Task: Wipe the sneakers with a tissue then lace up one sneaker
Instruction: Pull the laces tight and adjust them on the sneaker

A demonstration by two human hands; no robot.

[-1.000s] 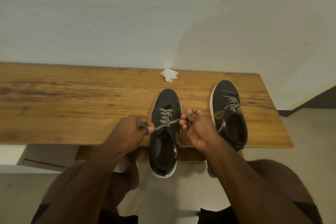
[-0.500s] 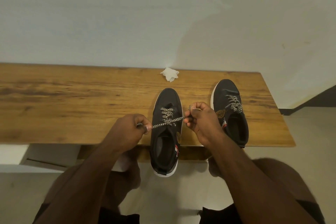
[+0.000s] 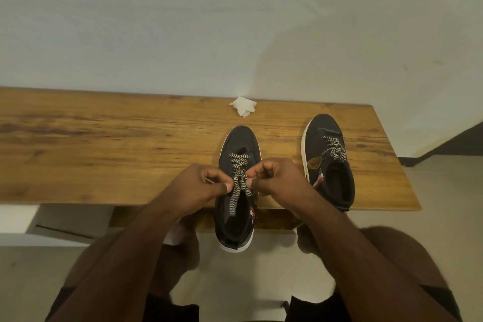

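Two black sneakers with white soles stand on the wooden bench [image 3: 104,144]. The left sneaker [image 3: 239,144] has its heel hanging over the front edge. Its black-and-white lace [image 3: 239,183] crosses over the tongue, and one end hangs down into the opening. My left hand [image 3: 201,185] and my right hand [image 3: 277,180] meet over the tongue, each pinching the lace. The right sneaker [image 3: 326,157] stands apart to the right with its lace bunched on top. A crumpled white tissue [image 3: 243,105] lies at the back edge by the wall.
A pale wall [image 3: 235,21] rises directly behind the bench. The bench ends on the right near a dark skirting [image 3: 454,144]. My knees and the light floor [image 3: 444,204] lie below the front edge.
Both hands have come together from either side of the left sneaker to its middle. The lace, stretched sideways before, now hangs crossed over the tongue.
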